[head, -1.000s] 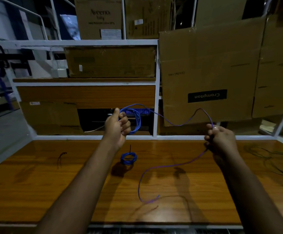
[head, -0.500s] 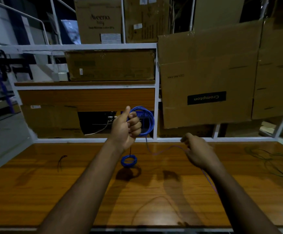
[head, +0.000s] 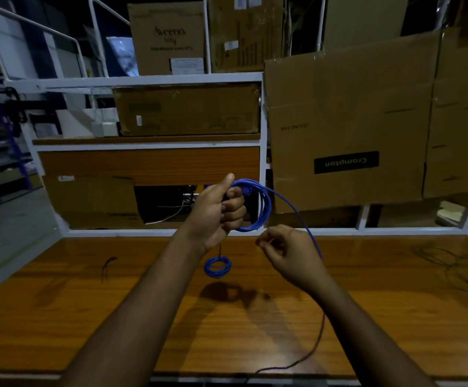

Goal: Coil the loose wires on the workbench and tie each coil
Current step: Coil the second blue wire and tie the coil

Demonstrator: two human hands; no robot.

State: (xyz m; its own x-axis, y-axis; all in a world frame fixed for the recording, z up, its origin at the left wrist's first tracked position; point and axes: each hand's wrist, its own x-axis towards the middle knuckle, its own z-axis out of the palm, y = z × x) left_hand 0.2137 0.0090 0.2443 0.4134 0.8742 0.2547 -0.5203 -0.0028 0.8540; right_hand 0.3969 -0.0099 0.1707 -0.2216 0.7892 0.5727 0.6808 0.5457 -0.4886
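At the far left of the wooden table lay a short dark wire scrap. Toward the middle, the left hand was clenched around a blue wire coil, held above the table. Below it a small tied blue coil rested on the wood. The right hand pinched the wire's trailing end. Farther right lay tangled dark wires.

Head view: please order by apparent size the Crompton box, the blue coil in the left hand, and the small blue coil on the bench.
1. Crompton box, though farther away.
2. Held coil, nearer the camera than the box.
3. Small coil.
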